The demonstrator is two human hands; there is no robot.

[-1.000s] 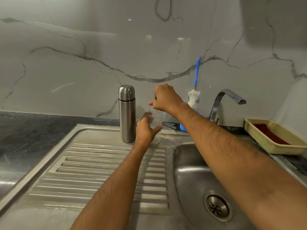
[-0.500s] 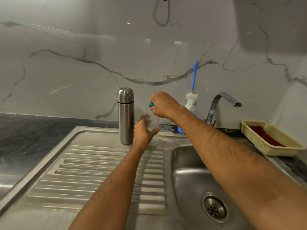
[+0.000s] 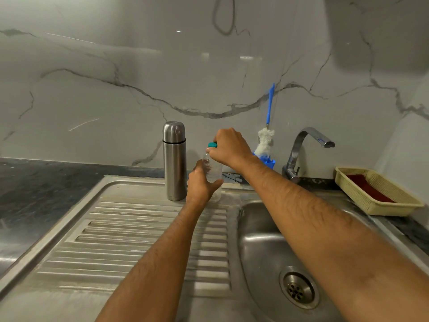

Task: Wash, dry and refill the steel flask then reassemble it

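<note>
At frame centre, the left hand [image 3: 200, 182] is gripping the clear bottle [image 3: 212, 169] steady while the right hand [image 3: 228, 146] is pinching its teal cap [image 3: 212, 144], probably to twist it.

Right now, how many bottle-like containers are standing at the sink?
2. The steel flask stands capped at the back of the draining board. The clear plastic bottle stands just right of it, held by the left hand, the right hand gripping its teal cap.

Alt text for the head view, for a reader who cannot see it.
A left hand holds a clear plastic bottle on a steel drainboard while the right hand grips its teal cap. A closed steel flask stands just left of them.
</note>
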